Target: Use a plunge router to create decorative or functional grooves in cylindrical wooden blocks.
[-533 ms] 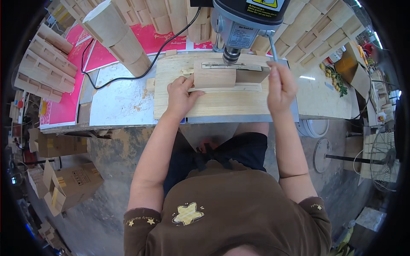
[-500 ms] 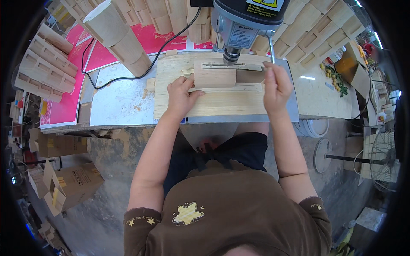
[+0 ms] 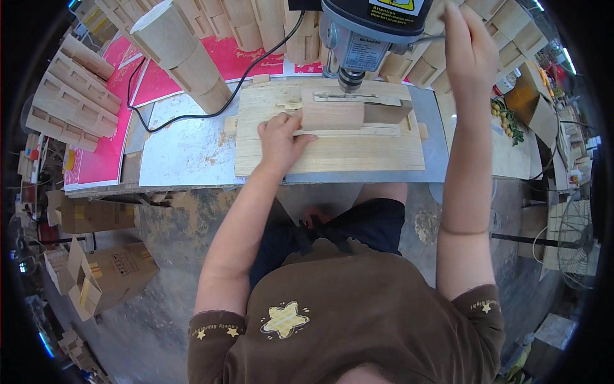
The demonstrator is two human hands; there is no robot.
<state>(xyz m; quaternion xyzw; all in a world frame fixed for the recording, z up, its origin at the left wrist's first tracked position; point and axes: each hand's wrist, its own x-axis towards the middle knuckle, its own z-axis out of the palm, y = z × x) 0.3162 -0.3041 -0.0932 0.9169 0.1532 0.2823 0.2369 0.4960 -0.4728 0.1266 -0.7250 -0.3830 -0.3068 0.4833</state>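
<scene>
Right hand (image 3: 472, 54) has swung up and out since the earlier frames, and the feed lever (image 3: 430, 40), which hung down, now points out to the right on the bench drill press (image 3: 363, 52). Likely means quill feed is changing between strokes; bit contact isn't visible under the chuck (image 3: 350, 81). Right fingers blurred, can't tell if they're closed round the lever. Left hand (image 3: 280, 144) matches before: fingers at the left end of the curved wooden block (image 3: 332, 116), thumb spread apart onto the pale strip (image 3: 378, 132); can't tell if it pinches. Block lies on the wooden baseboard (image 3: 345, 157), below the chuck, so positioning seems kept.
</scene>
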